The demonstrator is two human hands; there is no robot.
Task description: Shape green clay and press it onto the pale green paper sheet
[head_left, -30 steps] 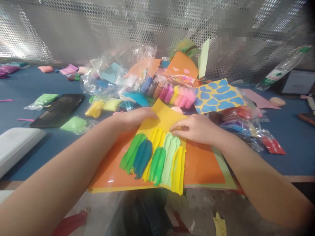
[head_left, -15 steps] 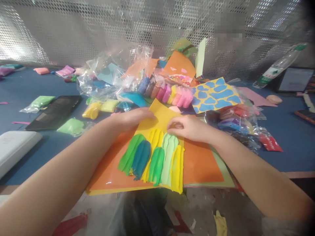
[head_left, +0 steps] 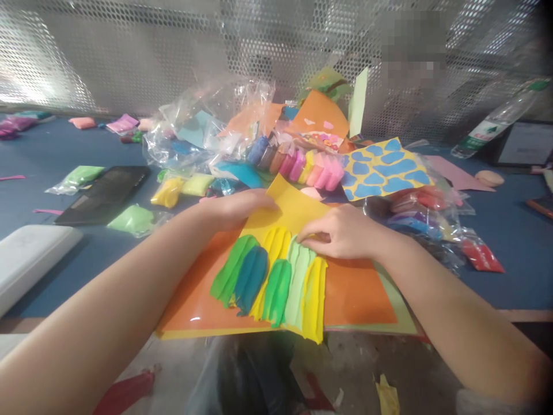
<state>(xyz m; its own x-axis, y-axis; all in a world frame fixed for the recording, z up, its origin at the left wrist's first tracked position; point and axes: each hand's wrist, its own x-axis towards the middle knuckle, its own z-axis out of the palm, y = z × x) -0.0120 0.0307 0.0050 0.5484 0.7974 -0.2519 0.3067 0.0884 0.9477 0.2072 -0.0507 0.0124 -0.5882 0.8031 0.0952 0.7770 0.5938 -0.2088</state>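
A yellow sheet of paper [head_left: 288, 199] lies at a slant over an orange sheet [head_left: 356, 300]. Ridged flattened clay pieces cover its lower part: a leaf-green clay piece [head_left: 233, 271], a blue one [head_left: 250, 279], a bright green one [head_left: 277, 291], a pale green one [head_left: 298, 282] and yellow clay [head_left: 314, 300]. My left hand [head_left: 244, 207] rests with fingers stretched on the yellow sheet's upper left edge. The fingers of my right hand [head_left: 345, 231] are curled, with thumb and fingertips pinched at the pale green clay's top end.
Behind the sheets lie clay sticks [head_left: 298, 164], a blue-patched yellow card [head_left: 384, 167] and plastic bags [head_left: 173, 138]. Bagged clay [head_left: 133, 221], a black flat case [head_left: 106, 193] and a white box [head_left: 34, 259] are at left. A bottle [head_left: 496, 121] leans at right.
The view has shifted slightly, so the table things sit a little further right. My right hand has moved slightly down the pale green clay's top; my left hand stays on the paper.
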